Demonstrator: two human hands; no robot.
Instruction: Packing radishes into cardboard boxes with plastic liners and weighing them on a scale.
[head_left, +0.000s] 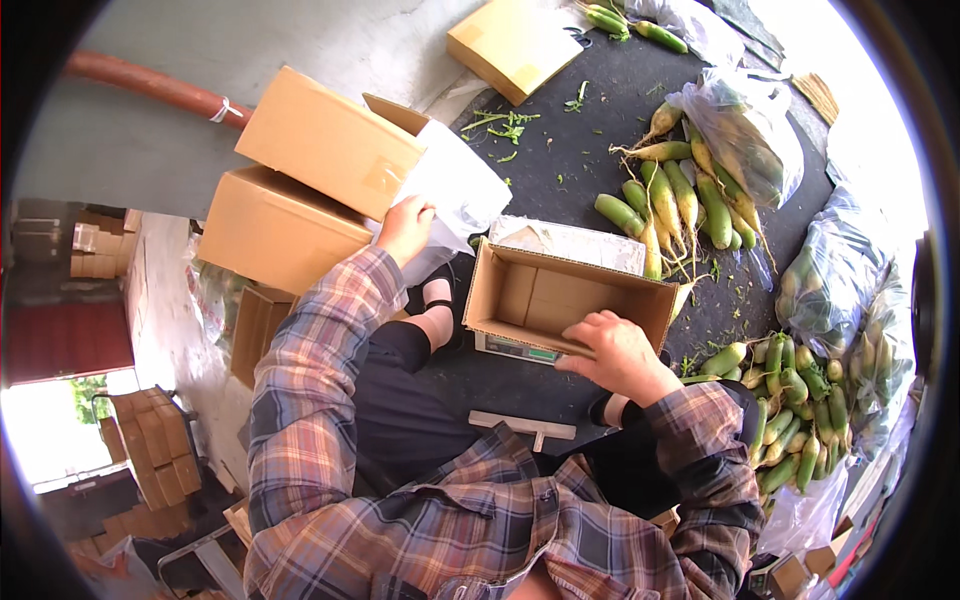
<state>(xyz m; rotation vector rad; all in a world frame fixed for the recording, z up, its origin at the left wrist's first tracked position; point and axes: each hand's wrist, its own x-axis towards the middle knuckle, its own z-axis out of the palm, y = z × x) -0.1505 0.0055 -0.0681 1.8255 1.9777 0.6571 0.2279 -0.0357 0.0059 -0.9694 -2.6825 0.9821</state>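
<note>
Amid loose radishes and bagged produce, I had my right hand (620, 355) clasped on the near rim of an open cardboard box (530, 290), fingers lapping over the edge into the unlined inside and thumb outside, a grip that looked meant to steady it. The box sat just ahead of my legs on top of a low weighing scale (515, 348), apparently so that its load would bear there, with the panel turned to my side as if for easy reading. My left hand (405, 230) was stretched out to the left, fingers bent against white plastic sheeting (460, 175); whether they pinched it or merely rested there, I could not tell. The sheeting lay beside two brown cartons (330, 145) that stood close together, a spot likely chosen for being within arm's reach. A scuffed white block (570, 245) showed just beyond the box. Past it, green-and-pale radishes (685, 195) lay heaped with roots trailing, next to a clear plastic bag (735, 115) holding more; a second heap of radishes (798, 390) was off to my right, seemingly spread loose so that each could be picked out by hand
</note>
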